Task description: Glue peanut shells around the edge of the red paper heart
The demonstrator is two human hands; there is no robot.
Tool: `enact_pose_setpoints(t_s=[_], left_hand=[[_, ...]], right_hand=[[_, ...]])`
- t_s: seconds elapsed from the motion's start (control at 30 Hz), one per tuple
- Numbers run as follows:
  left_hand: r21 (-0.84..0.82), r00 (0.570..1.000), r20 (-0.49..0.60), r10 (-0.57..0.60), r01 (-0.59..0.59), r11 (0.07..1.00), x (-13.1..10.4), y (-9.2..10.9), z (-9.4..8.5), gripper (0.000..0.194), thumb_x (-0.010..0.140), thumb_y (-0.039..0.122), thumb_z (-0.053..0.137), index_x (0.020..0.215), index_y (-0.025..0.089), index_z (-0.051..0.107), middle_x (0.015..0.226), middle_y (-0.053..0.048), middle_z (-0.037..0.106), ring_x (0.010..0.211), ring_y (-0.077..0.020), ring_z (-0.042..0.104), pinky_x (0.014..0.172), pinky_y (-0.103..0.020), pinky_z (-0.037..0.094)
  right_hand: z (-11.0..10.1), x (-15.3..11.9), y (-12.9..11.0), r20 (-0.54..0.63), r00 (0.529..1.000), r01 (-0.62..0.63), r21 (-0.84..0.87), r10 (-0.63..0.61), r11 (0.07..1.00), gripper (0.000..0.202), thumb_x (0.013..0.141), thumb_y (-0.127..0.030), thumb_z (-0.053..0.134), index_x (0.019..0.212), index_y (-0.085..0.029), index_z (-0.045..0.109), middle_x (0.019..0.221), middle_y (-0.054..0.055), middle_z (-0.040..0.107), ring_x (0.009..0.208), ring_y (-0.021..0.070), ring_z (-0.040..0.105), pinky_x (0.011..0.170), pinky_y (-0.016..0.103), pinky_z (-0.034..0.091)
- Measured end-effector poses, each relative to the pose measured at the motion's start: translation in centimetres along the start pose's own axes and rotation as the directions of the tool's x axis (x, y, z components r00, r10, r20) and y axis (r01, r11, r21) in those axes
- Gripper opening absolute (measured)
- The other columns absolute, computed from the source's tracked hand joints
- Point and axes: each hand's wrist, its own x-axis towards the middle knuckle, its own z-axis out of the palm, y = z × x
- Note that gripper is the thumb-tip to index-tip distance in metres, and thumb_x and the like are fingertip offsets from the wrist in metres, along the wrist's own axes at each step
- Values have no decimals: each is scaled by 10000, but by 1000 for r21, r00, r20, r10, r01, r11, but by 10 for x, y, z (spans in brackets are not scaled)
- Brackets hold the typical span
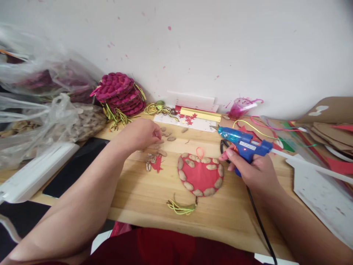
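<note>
A blue hot glue gun (246, 143), with a white glue stick out of its back, is gripped in my right hand (256, 169); its nozzle points left over the table. My left hand (145, 134) hovers above loose peanut shells (171, 138), fingers curled together; whatever they hold, if anything, is hidden. Between my hands lies a red rounded piece (200, 175) edged with peanut shells, a few more set inside the top edge. An orange loop (200, 152) sticks up from its top, and a yellow-green tassel (182, 207) hangs below. Left of it is a small red star (157, 163) beside some shells.
At the back left, magenta shell-covered discs (118, 92) are stacked near plastic bags of peanut shells (85, 121). A black phone (75, 167) and a white power strip (38, 173) lie left. Paper with red stars (187, 121) is at the wall; cardboard (328, 136) sits right.
</note>
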Motion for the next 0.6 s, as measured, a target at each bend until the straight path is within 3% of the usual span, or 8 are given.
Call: enact_pose_setpoints(t_s=[0.33,0.6], left_hand=[[18,998,-23,-52,53,998,-1,10,-1,241,852,283,639,989,274,837,831,-8,793,722,-203,685,696,-291,448],[3,998,-10,-56,56,998,0,11,2,253,848,263,642,1010,246,835,710,-8,752,713,-207,684,749,-288,475]], right_hand=[[0,1,-4,-8,1000,-4,-23,4,1000,161,845,-346,723,803,-190,712,750,46,766,499,133,617,470,239,558],[0,1,-2,1,1000,15,-20,-15,1000,150,839,-330,722,786,-190,714,747,51,761,576,170,684,461,236,547]])
